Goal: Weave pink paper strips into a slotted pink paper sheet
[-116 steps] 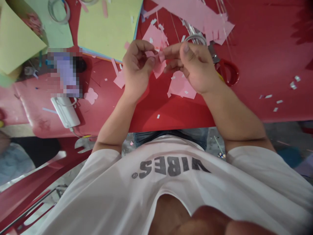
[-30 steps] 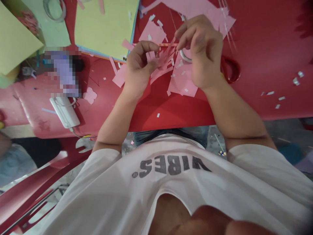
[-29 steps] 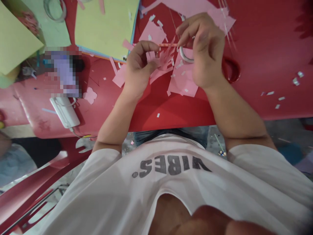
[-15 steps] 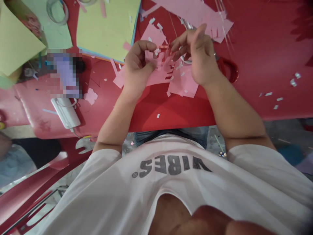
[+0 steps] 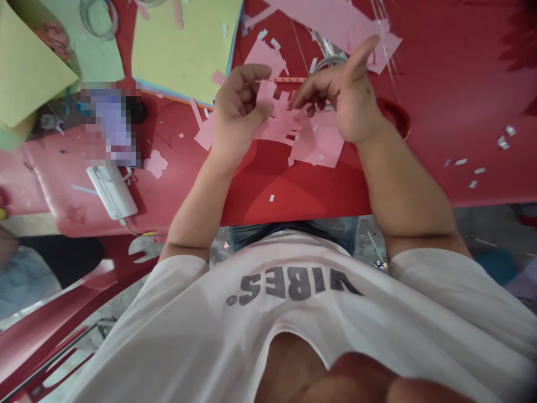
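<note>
Over a red table [image 5: 440, 84], my left hand [image 5: 235, 115] is curled and pinches one end of a pink paper strip cut into a fringe [image 5: 279, 115]. My right hand [image 5: 342, 95] holds the strip's other end between its fingers, thumb stuck up. A thin orange stick [image 5: 289, 80] runs along the top edge of the fringe between the two hands. A roll of clear tape [image 5: 329, 61] lies just behind my right hand, partly hidden by it.
Pink offcuts [image 5: 319, 145] lie under my hands and a large pink sheet [image 5: 335, 22] sits further back. Yellow and green paper sheets [image 5: 184, 45] are at the back left. Red-handled scissors [image 5: 396, 115] lie right of my right hand. A white power bank [image 5: 112, 191] rests at left.
The rolled-up pink piece has been opened out into a flat fringed strip. My right hand moved down and turned palm-in, thumb raised; my left hand has stayed in place.
</note>
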`<state>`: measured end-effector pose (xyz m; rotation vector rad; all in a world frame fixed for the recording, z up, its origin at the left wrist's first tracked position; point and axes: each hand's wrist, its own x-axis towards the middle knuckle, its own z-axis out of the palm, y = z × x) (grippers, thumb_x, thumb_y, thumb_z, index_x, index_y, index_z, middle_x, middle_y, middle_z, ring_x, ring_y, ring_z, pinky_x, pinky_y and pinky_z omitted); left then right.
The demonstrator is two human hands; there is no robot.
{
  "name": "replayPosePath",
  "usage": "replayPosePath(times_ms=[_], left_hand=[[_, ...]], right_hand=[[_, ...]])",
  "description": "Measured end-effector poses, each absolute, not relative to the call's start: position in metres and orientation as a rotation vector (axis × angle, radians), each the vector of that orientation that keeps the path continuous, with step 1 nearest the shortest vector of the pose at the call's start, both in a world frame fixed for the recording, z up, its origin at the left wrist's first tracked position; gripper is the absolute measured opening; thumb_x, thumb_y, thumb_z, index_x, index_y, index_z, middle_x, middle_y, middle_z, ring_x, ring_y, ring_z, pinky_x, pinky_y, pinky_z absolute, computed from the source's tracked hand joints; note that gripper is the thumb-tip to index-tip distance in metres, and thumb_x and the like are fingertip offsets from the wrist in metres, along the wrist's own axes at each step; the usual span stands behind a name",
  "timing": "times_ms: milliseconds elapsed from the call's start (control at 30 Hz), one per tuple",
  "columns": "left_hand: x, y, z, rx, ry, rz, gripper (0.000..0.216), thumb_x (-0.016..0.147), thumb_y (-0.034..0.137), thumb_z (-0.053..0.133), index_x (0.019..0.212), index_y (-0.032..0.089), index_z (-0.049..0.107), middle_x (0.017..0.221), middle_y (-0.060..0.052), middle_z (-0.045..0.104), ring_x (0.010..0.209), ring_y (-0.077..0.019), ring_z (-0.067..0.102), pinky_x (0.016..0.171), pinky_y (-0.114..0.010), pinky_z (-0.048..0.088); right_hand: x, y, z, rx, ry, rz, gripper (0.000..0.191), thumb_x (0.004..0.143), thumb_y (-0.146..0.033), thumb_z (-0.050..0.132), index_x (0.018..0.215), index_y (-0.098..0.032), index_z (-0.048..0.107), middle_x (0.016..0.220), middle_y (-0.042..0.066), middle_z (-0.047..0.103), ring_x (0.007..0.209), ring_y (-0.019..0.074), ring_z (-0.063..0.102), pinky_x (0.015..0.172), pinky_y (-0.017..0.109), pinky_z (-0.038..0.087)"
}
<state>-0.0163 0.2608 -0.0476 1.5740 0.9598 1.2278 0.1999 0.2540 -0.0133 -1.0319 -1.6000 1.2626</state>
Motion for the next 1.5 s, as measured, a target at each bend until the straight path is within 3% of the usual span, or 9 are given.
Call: replayPosePath(times_ms=[133, 300, 567, 733, 867, 1067, 1133, 1300, 1500], left_hand=[[-0.022, 0.264, -0.051, 1.445, 0.848, 1.134, 0.051, 0.077, 0.066, 0.063, 0.117, 0.036, 0.059, 0.085, -0.002, 0.066, 0.066, -0.0181, 0.061, 0.056, -0.035, 0.044], [-0.025, 0.265, -0.043, 1.555, 0.845, 1.121, 0.056, 0.070, 0.069, 0.074, 0.113, 0.035, 0.061, 0.105, -0.002, 0.071, 0.089, -0.0211, 0.065, 0.071, -0.038, 0.051], [-0.024, 0.268, -0.042, 1.643, 0.920, 1.268, 0.051, 0.072, 0.077, 0.074, 0.093, 0.031, 0.066, 0.088, -0.002, 0.066, 0.079, -0.0181, 0.061, 0.069, -0.038, 0.048], [-0.028, 0.264, -0.038, 1.712, 0.863, 1.108, 0.050, 0.073, 0.075, 0.074, 0.088, 0.028, 0.066, 0.087, -0.002, 0.065, 0.080, -0.0182, 0.060, 0.073, -0.038, 0.047], [-0.029, 0.261, -0.035, 1.728, 0.859, 1.031, 0.048, 0.074, 0.074, 0.074, 0.087, 0.028, 0.066, 0.084, -0.001, 0.064, 0.078, -0.0179, 0.060, 0.073, -0.037, 0.047], [-0.028, 0.255, -0.034, 1.696, 0.892, 1.007, 0.054, 0.075, 0.077, 0.070, 0.083, 0.024, 0.066, 0.078, -0.003, 0.058, 0.075, -0.0195, 0.062, 0.068, -0.036, 0.045], [-0.027, 0.255, -0.034, 1.694, 0.919, 0.988, 0.056, 0.075, 0.078, 0.069, 0.077, 0.023, 0.065, 0.074, -0.003, 0.056, 0.073, -0.0192, 0.061, 0.066, -0.035, 0.043], [-0.025, 0.255, -0.035, 1.707, 0.870, 1.001, 0.060, 0.067, 0.084, 0.070, 0.073, 0.025, 0.062, 0.071, -0.002, 0.059, 0.069, -0.0172, 0.055, 0.063, -0.035, 0.042], [-0.024, 0.248, -0.029, 1.678, 0.799, 1.012, 0.049, 0.072, 0.074, 0.074, 0.077, 0.026, 0.065, 0.074, -0.002, 0.061, 0.068, -0.0179, 0.056, 0.063, -0.037, 0.043]], right_hand=[[0.198, 0.258, -0.014, -1.060, -1.384, 1.388, 0.115, 0.067, -0.097, -0.011, 0.075, -0.026, 0.079, 0.073, 0.012, 0.070, 0.065, 0.0235, 0.064, 0.065, 0.041, 0.050], [0.194, 0.260, -0.010, -1.066, -1.246, 1.492, 0.112, 0.059, -0.102, -0.009, 0.068, -0.024, 0.072, 0.073, 0.011, 0.068, 0.065, 0.0223, 0.065, 0.065, 0.038, 0.054], [0.192, 0.263, -0.007, -1.010, -1.145, 1.528, 0.108, 0.055, -0.105, -0.007, 0.061, -0.024, 0.065, 0.066, 0.010, 0.060, 0.056, 0.0203, 0.058, 0.051, 0.035, 0.043], [0.193, 0.263, 0.000, -0.971, -1.101, 1.504, 0.110, 0.057, -0.102, -0.014, 0.059, -0.024, 0.065, 0.060, 0.010, 0.056, 0.051, 0.0196, 0.054, 0.046, 0.034, 0.035], [0.195, 0.261, 0.007, -0.910, -1.081, 1.586, 0.108, 0.067, -0.096, -0.014, 0.058, -0.024, 0.067, 0.060, 0.009, 0.054, 0.053, 0.0199, 0.056, 0.048, 0.035, 0.037], [0.195, 0.257, 0.014, -0.869, -1.081, 1.698, 0.108, 0.057, -0.104, -0.007, 0.055, -0.025, 0.066, 0.052, 0.009, 0.051, 0.052, 0.0215, 0.054, 0.046, 0.036, 0.037], [0.194, 0.255, 0.016, -0.893, -1.088, 1.718, 0.105, 0.056, -0.106, -0.002, 0.055, -0.025, 0.066, 0.053, 0.008, 0.052, 0.051, 0.0204, 0.054, 0.046, 0.036, 0.037], [0.194, 0.245, 0.023, -0.942, -1.069, 1.704, 0.092, 0.070, -0.098, 0.008, 0.058, -0.026, 0.065, 0.059, 0.007, 0.057, 0.052, 0.0189, 0.053, 0.051, 0.036, 0.043], [0.193, 0.239, 0.033, -0.939, -0.975, 1.774, 0.073, 0.064, -0.097, 0.040, 0.061, -0.027, 0.062, 0.062, 0.004, 0.053, 0.065, 0.0227, 0.060, 0.060, 0.036, 0.050]])
